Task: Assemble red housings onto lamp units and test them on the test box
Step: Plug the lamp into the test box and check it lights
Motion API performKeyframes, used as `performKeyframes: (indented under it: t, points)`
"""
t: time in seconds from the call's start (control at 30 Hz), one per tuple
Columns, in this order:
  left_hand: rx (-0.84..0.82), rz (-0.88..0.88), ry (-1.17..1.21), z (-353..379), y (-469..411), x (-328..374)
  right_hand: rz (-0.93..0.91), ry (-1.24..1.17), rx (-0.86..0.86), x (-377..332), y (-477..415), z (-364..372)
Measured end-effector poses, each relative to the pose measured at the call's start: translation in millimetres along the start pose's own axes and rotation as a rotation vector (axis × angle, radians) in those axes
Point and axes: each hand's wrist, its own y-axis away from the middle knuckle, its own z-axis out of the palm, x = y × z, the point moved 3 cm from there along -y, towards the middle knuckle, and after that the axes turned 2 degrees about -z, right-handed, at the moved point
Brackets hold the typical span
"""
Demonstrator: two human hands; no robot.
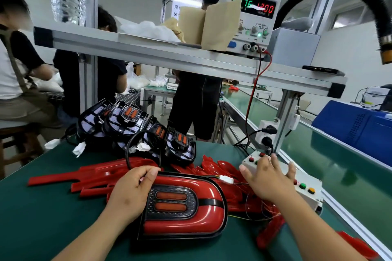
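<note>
A lamp unit with its red housing fitted (pixel 186 207) lies flat on the green mat in front of me. My left hand (pixel 131 193) grips its left edge, fingers curled over the rim and a black cable. A white connector (pixel 226 179) on thin wires runs from the lamp toward the white test box (pixel 305 178). My right hand (pixel 268 178) rests spread on top of the test box, fingers on its buttons. Several bare black lamp units (pixel 135 127) with white plugs are piled behind. Loose red housings (pixel 89 178) lie under and beside the lamp.
A power supply (pixel 254 19) with lit digits stands on the overhead shelf, red and black leads dropping to a socket block (pixel 266 131). A green conveyor (pixel 318 159) runs along the right. A black hose (pixel 347 0) arches at top right. People work behind the bench.
</note>
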Motion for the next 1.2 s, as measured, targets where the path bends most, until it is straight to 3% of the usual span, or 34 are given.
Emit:
performKeyframes:
  t: [0.4,0.87,1.07,1.2]
  points:
    - [0.037,0.063,-0.018,-2,-2,2,-0.028,0.207,-0.015,-11,4,6]
    - [0.009,0.022,-0.036,-1,-3,0,0.004,0.199,0.035,-13,7,15]
    - [-0.005,0.0,-0.009,1,-1,-2,-0.024,0.011,0.092,-18,-2,14]
    - [-0.002,-0.013,0.006,1,-1,-1,-0.039,0.08,0.058,-25,-9,12]
